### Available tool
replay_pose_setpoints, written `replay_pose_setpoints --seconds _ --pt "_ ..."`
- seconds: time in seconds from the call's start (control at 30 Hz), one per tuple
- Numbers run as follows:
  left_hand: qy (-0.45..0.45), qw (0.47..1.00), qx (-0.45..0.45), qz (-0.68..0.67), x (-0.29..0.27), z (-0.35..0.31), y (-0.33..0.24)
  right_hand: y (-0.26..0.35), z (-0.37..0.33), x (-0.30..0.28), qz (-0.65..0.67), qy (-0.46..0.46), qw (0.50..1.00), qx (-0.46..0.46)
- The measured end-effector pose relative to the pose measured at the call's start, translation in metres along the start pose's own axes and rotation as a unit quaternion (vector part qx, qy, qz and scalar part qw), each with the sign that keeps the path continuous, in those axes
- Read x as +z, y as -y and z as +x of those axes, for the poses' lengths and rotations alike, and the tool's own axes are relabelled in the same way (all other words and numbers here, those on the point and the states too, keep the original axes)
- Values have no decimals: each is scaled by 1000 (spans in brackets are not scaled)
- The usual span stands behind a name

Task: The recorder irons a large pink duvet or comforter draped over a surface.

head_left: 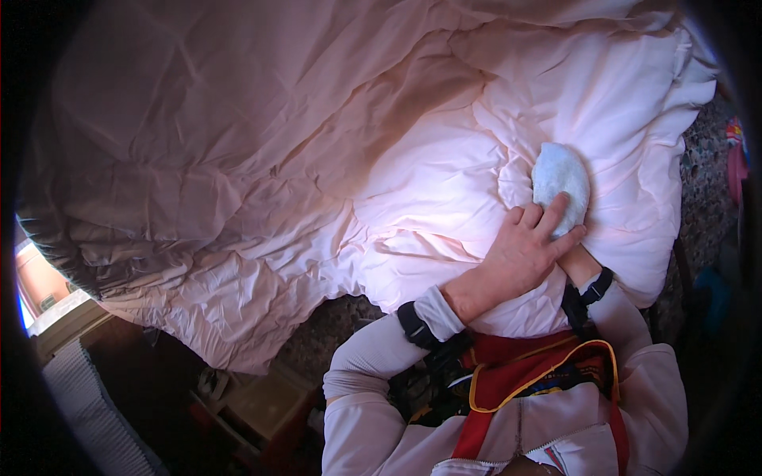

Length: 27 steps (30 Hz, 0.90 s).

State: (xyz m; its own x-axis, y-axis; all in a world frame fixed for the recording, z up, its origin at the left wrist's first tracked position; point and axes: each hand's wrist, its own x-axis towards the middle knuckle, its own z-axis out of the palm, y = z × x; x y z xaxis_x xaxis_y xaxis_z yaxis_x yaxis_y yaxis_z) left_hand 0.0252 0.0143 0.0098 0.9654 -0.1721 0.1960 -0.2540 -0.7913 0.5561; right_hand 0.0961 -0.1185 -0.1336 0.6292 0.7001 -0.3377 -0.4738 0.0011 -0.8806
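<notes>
A soft, pale blue fuzzy cloth piece (561, 178), rounded and narrow like a mitt or folded cloth, is at the right, over a pale pink quilt (429, 198). My left hand (516, 250) reaches across to it, the fingers bent over its near end and the thumb at its edge. My right wrist (580, 265) comes up beneath my left hand. The right hand itself is hidden by the cloth and my left hand, so I cannot tell whether it is inside or under the cloth.
The wrinkled quilt spreads to the far left, its gathered edge hanging at the near side. A dark speckled floor (702, 182) shows at the right. Lower left are a box-like tan object (266, 401) and a grey ribbed strip (91, 412). A red apron (516, 357) covers my front.
</notes>
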Motion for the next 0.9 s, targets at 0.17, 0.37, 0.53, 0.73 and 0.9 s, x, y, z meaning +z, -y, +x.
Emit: replay_pose_setpoints --seconds 0.17,0.37,0.53,0.73,0.9 --pt "13 1000 -4 -5 0 4 -1 -11 -5 -12 -231 -20 973 14" --pt "44 999 -21 -9 -3 2 0 -7 -10 -2 94 -20 995 -2" --pt "53 998 -13 11 -3 2 0 18 -13 7 43 31 996 70" --pt "47 998 -6 28 -4 4 1 -18 -17 10 284 2 958 -40" --pt "34 999 -2 34 -3 1 2 -43 -12 7 299 -18 954 -29"
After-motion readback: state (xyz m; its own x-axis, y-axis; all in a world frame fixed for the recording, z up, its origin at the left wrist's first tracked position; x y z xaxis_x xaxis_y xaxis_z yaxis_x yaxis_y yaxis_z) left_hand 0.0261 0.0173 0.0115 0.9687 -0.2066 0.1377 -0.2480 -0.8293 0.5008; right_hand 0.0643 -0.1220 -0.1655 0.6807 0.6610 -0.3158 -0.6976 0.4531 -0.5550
